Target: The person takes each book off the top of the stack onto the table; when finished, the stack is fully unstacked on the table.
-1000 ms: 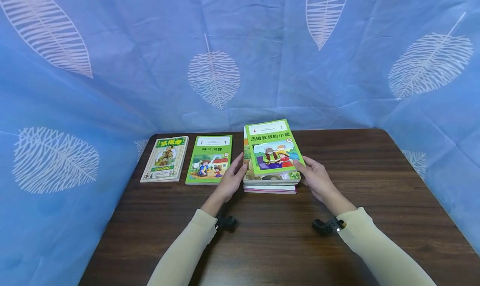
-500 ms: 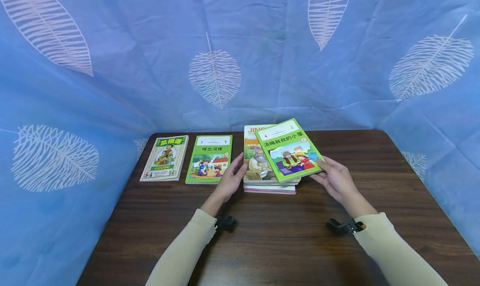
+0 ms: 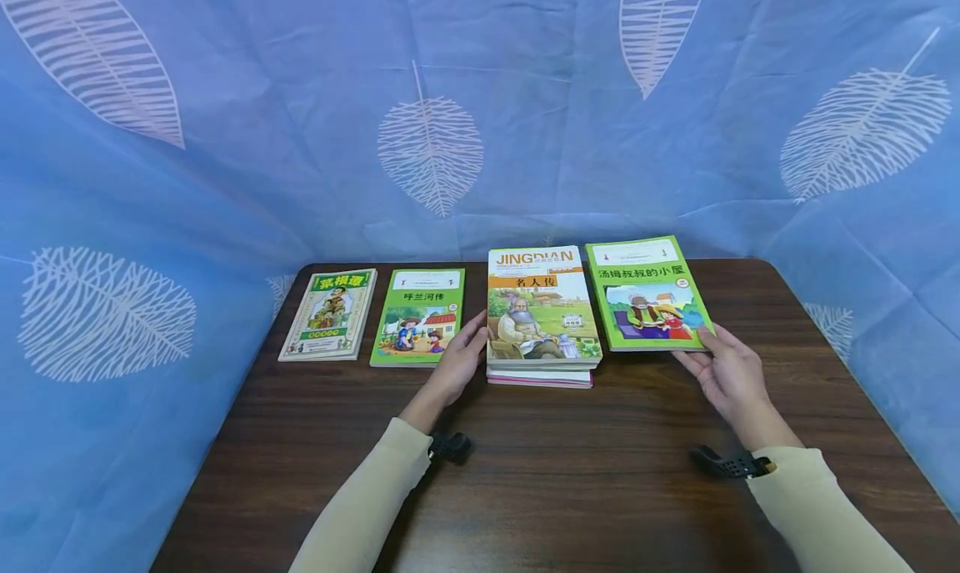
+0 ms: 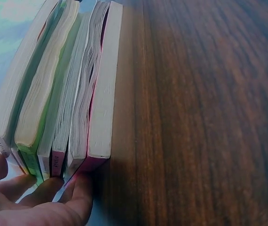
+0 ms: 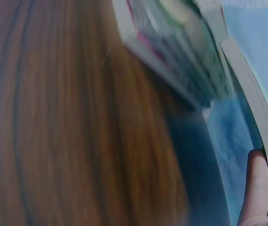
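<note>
- One green paperback [image 3: 647, 294] is in the right hand [image 3: 731, 374], just right of the stack [image 3: 542, 306]; the right wrist view shows a gap under it, so it looks held off the table [image 3: 570, 473].
- Right fingers: grasping the paperback by its lower right corner, thumb on the cover, at least one finger beneath.
- Left hand [image 3: 459, 360]: fingers loosely extended, touching the spines along the stack's left side, not clasped round anything.
- Handling: the paperback is probably light enough for one hand. Its cover should bend a little, and its smooth face may slip under a weak pinch. Hardly fragile, though a corner could crease.
- Where to hold: nearer the middle of the lower edge would likely balance better, with both covers pressed together against fanning pages.
- The stack should be heavier, its books apt to slide over one another; spines look the steadiest place to brace.
- Farther left, a second green book [image 3: 417, 318] and a cream book [image 3: 327, 316] lie flat, apart from each other.
</note>
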The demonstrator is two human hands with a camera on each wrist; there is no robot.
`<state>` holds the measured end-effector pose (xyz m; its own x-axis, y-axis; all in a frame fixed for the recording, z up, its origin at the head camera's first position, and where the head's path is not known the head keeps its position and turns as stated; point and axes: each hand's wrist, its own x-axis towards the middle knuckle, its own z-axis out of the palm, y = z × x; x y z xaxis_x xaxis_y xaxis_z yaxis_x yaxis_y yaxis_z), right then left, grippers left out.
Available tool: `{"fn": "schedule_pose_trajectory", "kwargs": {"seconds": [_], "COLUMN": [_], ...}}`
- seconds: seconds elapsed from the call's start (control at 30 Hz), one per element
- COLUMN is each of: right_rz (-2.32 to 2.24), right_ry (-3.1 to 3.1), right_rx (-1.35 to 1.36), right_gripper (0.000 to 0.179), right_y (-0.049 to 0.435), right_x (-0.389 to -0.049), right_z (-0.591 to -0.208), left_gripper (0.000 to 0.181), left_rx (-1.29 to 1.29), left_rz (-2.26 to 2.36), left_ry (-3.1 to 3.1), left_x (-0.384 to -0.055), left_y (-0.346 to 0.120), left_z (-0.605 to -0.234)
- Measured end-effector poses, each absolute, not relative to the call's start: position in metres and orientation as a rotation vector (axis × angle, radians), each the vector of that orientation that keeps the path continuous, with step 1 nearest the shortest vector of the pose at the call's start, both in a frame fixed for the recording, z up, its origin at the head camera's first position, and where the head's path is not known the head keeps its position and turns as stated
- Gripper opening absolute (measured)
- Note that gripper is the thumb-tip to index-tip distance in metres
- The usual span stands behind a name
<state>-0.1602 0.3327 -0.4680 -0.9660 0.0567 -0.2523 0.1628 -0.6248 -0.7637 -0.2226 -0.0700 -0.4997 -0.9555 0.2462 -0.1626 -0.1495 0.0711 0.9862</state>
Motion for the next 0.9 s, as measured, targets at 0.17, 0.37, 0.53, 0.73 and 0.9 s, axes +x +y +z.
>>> {"fn": "schedule_pose_trajectory", "kwargs": {"seconds": [0.17,0.37,0.53,0.73,0.9], "right_rz": [-2.703,-2.634,-2.519,-2.195,-1.868], "right_ry": [1.413,1.491,1.705,2.127,2.456], "right_rx": [0.455,0.493,0.525,0.574,0.689], "right_gripper": [0.084,0.082,0.079,0.074,0.064], "right_y": [0.342,0.339,0.336,0.333,0.33], "right_x": [-0.156,-0.156,-0.158,-0.161,-0.164], "right_z": [-0.481,-0.498,-0.508,-0.504,-0.497], "left_gripper": [0.052,0.052,0.052,0.052,0.052], "left_rx": [0.089,0.072,0.07,0.079,0.086], "left_rz": [1.958,1.942,1.933,1.936,1.947], "left_ry": [2.074,2.084,2.092,2.086,2.086], "left_x": [-0.223,-0.222,-0.222,-0.224,-0.224], "left_y": [-0.071,-0.071,-0.071,-0.072,-0.072], "left_z": [-0.5,-0.501,-0.5,-0.499,-0.499]}}
